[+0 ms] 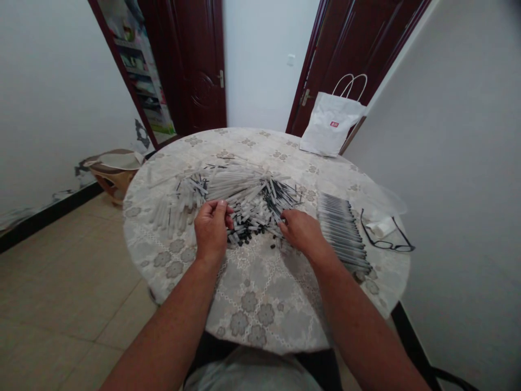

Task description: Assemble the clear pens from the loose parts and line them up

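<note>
My left hand [211, 227] is curled at the near left side of a heap of pen parts, its thumb and fingers drawn together. Whatever it may hold is too small to make out. Across from it, my right hand [302, 229] reaches down to the heap's right side with fingers bent inward, their tips partly hidden. Between the hands lie short whitish pieces [249, 210] and small black pieces [243, 234]. Behind them are long pale tubes [232, 183], and thin dark pen refills [277, 195] spread near my right fingers. More translucent pieces [167, 215] lie left of my left hand.
A row of pens [344, 232] lies right of my right forearm on the round table's flowered cloth [254, 312]. Beyond are eyeglasses [393, 247] and a white roll [382, 227]. A white paper bag [330, 125] stands at the back right. A wooden stool [115, 179] is at left.
</note>
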`<action>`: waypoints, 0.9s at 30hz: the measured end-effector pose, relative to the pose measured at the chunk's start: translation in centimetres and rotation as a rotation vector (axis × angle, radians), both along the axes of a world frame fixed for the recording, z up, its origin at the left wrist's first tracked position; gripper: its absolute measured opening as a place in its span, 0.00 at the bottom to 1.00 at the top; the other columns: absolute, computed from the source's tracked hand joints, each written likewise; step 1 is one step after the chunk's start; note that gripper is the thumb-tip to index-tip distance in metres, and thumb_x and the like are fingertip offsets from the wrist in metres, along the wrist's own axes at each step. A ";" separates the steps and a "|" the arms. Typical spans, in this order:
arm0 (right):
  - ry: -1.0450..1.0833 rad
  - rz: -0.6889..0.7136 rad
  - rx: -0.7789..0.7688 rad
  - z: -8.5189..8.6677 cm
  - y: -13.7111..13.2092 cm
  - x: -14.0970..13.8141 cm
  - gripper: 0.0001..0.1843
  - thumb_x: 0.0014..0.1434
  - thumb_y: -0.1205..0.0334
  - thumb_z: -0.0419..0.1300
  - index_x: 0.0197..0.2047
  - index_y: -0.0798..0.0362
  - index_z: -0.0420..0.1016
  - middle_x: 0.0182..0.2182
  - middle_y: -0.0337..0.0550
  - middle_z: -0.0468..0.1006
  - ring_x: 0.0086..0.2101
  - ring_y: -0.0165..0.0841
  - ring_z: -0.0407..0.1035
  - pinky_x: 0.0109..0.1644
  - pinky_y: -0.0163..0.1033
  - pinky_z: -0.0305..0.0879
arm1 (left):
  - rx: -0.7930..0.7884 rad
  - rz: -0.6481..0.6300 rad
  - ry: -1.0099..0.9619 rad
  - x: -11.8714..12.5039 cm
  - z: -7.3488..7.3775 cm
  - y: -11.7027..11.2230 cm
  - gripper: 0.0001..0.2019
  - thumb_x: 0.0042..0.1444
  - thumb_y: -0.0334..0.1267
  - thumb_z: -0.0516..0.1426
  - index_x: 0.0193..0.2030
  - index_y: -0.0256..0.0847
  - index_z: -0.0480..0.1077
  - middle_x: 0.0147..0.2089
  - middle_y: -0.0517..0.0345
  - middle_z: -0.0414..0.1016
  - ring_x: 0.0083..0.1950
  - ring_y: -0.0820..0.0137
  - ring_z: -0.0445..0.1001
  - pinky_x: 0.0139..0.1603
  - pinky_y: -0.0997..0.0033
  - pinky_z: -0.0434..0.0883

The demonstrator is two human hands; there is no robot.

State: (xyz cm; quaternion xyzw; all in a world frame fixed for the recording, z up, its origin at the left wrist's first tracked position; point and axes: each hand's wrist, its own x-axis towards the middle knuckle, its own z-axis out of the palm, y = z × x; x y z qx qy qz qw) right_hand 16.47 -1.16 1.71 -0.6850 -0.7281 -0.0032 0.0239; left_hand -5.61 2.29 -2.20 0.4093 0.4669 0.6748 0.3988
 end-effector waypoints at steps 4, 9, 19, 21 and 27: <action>-0.003 -0.051 0.042 -1.9 0.5 -0.6 0.16 0.70 0.48 0.55 0.47 0.51 0.75 0.46 0.50 0.80 0.45 0.41 0.75 0.45 0.40 0.64 | -0.012 -0.007 0.010 0.0 0.2 -0.2 0.12 0.60 0.48 0.59 0.37 0.41 0.72 0.31 0.61 0.76 0.22 0.76 0.68 0.21 0.76 0.65; -0.017 -0.029 0.137 -3.5 0.4 -0.6 0.11 0.70 0.55 0.55 0.41 0.52 0.75 0.39 0.50 0.80 0.37 0.37 0.74 0.36 0.38 0.59 | -0.028 -0.053 0.005 0.3 0.7 -0.8 0.11 0.61 0.47 0.59 0.37 0.41 0.70 0.29 0.61 0.75 0.22 0.74 0.68 0.22 0.75 0.65; 0.229 0.023 0.697 -3.4 -0.2 1.4 0.09 0.69 0.59 0.55 0.42 0.52 0.74 0.37 0.48 0.77 0.38 0.38 0.70 0.41 0.40 0.61 | -0.027 -0.027 0.511 -2.7 1.6 -4.0 0.08 0.63 0.43 0.58 0.38 0.43 0.75 0.34 0.57 0.80 0.35 0.67 0.76 0.38 0.69 0.69; 0.321 0.054 0.772 -3.0 -0.4 1.6 0.09 0.69 0.59 0.55 0.42 0.52 0.74 0.35 0.47 0.76 0.37 0.38 0.69 0.42 0.41 0.62 | -0.027 0.066 0.671 -4.9 1.5 -4.9 0.06 0.63 0.41 0.58 0.39 0.44 0.75 0.36 0.56 0.80 0.38 0.65 0.77 0.41 0.68 0.68; 0.476 0.120 0.843 -2.8 -0.6 1.4 0.07 0.68 0.59 0.56 0.41 0.51 0.73 0.33 0.44 0.75 0.34 0.37 0.68 0.42 0.41 0.64 | -0.164 0.079 1.138 -9.2 -0.5 -8.0 0.07 0.64 0.41 0.57 0.44 0.44 0.73 0.42 0.52 0.80 0.44 0.61 0.78 0.45 0.65 0.69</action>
